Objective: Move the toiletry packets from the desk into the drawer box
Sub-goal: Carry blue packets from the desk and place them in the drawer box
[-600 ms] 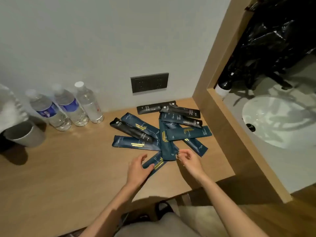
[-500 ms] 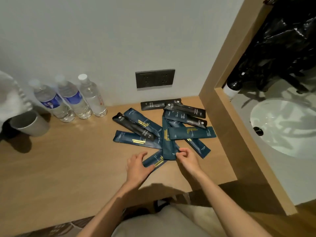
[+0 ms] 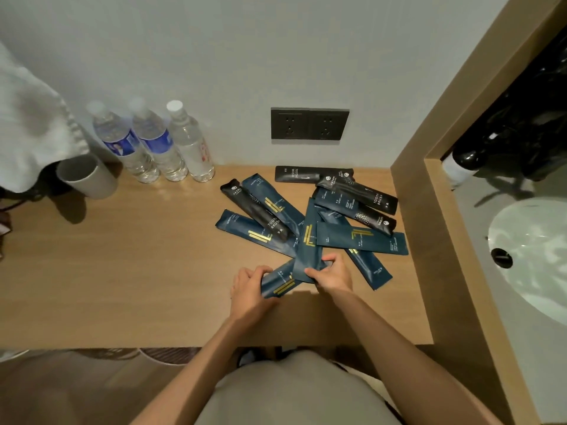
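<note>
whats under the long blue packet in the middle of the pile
The end of the slanted blue packet that the left hand grips runs under the near end of the middle blue packet, which the right hand pinches. What lies under the rest is covered.

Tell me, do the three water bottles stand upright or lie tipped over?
Upright: the three water bottles stand on their bases on the desk, caps up.

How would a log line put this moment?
left hand: grips nearest dark-blue foil packet; right hand: pinches overlapping dark-blue foil packet; other packets: on wooden desk; drawer box: unseen
</note>
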Demonstrator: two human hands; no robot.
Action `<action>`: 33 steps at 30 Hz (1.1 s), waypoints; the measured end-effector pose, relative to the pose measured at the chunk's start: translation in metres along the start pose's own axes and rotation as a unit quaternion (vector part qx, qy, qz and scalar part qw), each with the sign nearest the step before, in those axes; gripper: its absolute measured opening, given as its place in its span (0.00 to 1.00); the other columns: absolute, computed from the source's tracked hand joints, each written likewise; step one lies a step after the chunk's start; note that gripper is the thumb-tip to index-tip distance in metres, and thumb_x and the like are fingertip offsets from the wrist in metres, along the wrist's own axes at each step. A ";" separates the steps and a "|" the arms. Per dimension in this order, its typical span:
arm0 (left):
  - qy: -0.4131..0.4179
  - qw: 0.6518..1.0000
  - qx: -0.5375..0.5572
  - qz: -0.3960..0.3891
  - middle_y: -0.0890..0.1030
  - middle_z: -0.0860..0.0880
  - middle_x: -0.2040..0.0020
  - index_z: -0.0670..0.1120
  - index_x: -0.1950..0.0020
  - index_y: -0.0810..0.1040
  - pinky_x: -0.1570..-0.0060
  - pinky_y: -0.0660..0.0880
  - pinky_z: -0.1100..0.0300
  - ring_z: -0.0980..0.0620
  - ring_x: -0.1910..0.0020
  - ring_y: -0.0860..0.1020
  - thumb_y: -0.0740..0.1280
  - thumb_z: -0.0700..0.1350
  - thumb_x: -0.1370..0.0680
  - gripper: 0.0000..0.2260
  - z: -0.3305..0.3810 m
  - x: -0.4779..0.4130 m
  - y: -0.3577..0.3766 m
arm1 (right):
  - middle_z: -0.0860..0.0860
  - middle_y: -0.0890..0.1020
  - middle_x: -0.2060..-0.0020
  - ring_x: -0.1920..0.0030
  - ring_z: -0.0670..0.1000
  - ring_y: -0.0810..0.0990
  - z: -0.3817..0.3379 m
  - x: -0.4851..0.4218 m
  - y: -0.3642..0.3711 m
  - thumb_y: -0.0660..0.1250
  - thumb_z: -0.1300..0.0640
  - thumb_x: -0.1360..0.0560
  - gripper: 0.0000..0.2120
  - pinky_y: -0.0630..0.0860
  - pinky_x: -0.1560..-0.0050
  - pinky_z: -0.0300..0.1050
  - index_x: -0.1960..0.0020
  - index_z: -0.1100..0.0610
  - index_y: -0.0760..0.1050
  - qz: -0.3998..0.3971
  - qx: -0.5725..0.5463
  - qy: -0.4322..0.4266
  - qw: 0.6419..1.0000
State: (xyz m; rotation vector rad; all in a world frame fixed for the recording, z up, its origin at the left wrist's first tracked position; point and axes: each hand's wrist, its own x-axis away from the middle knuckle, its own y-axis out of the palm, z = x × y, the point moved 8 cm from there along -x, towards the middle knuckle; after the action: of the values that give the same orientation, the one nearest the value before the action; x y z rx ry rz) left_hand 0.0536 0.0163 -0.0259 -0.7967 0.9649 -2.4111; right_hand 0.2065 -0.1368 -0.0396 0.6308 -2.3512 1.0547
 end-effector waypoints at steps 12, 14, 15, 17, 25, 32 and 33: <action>0.014 0.992 -0.087 -0.087 0.78 0.51 0.58 0.50 0.54 0.70 0.60 0.70 0.56 0.49 0.57 0.77 0.75 0.52 0.31 0.16 -0.026 0.013 -0.029 | 0.49 0.82 0.61 0.62 0.45 0.79 -0.015 0.056 -0.036 0.69 0.60 0.25 0.03 0.78 0.57 0.36 0.55 0.52 0.78 -0.183 -0.163 0.019 0.969; 0.008 0.994 -0.081 -0.078 0.80 0.51 0.57 0.50 0.52 0.70 0.59 0.73 0.55 0.49 0.57 0.78 0.74 0.52 0.30 0.15 -0.032 0.018 -0.042 | 0.50 0.83 0.59 0.60 0.46 0.80 -0.019 0.068 -0.039 0.69 0.62 0.25 0.04 0.79 0.54 0.37 0.53 0.53 0.78 -0.209 -0.210 0.020 0.955; 0.004 0.995 -0.068 -0.074 0.80 0.51 0.56 0.50 0.51 0.70 0.59 0.74 0.55 0.50 0.57 0.78 0.73 0.52 0.29 0.14 -0.034 0.020 -0.050 | 0.51 0.84 0.58 0.58 0.47 0.81 -0.021 0.073 -0.040 0.68 0.62 0.25 0.05 0.79 0.53 0.38 0.52 0.54 0.79 -0.221 -0.225 0.018 0.949; 0.002 0.998 -0.023 -0.058 0.79 0.50 0.53 0.48 0.46 0.71 0.57 0.75 0.56 0.51 0.56 0.78 0.72 0.50 0.27 0.15 -0.033 0.024 -0.065 | 0.51 0.85 0.55 0.56 0.47 0.82 -0.029 0.083 -0.042 0.68 0.62 0.25 0.07 0.78 0.51 0.38 0.48 0.54 0.80 -0.231 -0.238 0.001 0.943; 0.073 0.949 0.306 0.005 0.61 0.55 0.24 0.66 0.26 0.52 0.35 0.72 0.45 0.45 0.33 0.72 0.66 0.39 0.22 0.35 0.015 0.023 -0.105 | 0.50 0.86 0.55 0.55 0.46 0.83 -0.065 0.103 -0.054 0.68 0.61 0.24 0.08 0.78 0.48 0.42 0.46 0.53 0.80 -0.176 -0.224 -0.116 0.951; 0.076 0.937 0.340 0.035 0.79 0.62 0.43 0.56 0.41 0.79 0.36 0.72 0.58 0.64 0.41 0.75 0.62 0.43 0.19 0.12 0.066 0.024 -0.098 | 0.51 0.86 0.54 0.54 0.46 0.84 -0.075 0.116 -0.043 0.69 0.59 0.25 0.09 0.78 0.55 0.34 0.45 0.54 0.81 -0.155 -0.199 -0.166 0.953; 0.058 0.929 0.362 0.043 0.81 0.61 0.46 0.55 0.44 0.80 0.38 0.73 0.60 0.66 0.44 0.77 0.62 0.44 0.20 0.10 0.069 0.025 -0.095 | 0.52 0.86 0.54 0.54 0.47 0.84 -0.073 0.117 -0.039 0.70 0.59 0.26 0.10 0.78 0.55 0.35 0.44 0.55 0.81 -0.153 -0.198 -0.164 0.954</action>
State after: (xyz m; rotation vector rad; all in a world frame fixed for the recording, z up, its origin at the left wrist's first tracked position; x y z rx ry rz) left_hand 0.0634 0.0332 0.0925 -0.3281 0.0870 -2.4732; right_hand 0.1561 -0.1279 0.0944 1.0298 -2.5257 0.3454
